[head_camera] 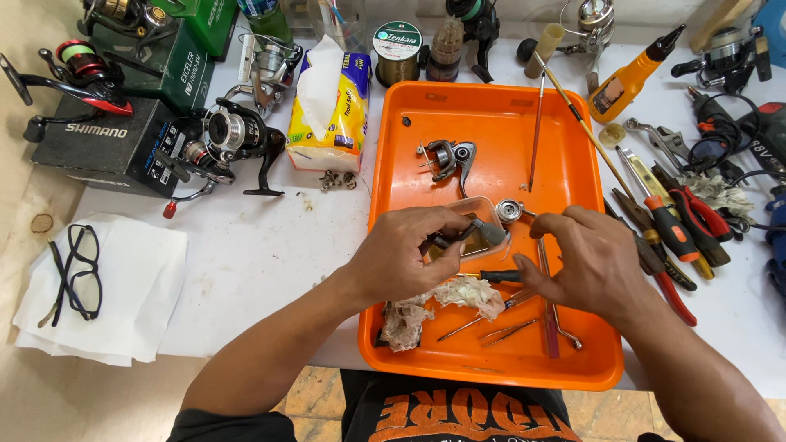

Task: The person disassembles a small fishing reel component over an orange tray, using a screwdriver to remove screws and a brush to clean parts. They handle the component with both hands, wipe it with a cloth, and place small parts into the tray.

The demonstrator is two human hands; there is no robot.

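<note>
Orange tray (393,164), left hand (397,258) pinching grey reel part (483,233), right hand (594,262) half-curled, empty, pliers (671,237) alongside

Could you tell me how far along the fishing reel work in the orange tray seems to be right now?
Done: the grey metal reel body lies stripped in the orange plastic tray, beside a soiled white rag. In hand: the left hand grips a small dark part; the right hand hovers near it. Left: reassembly, since a small silver round part lies separate.
</note>
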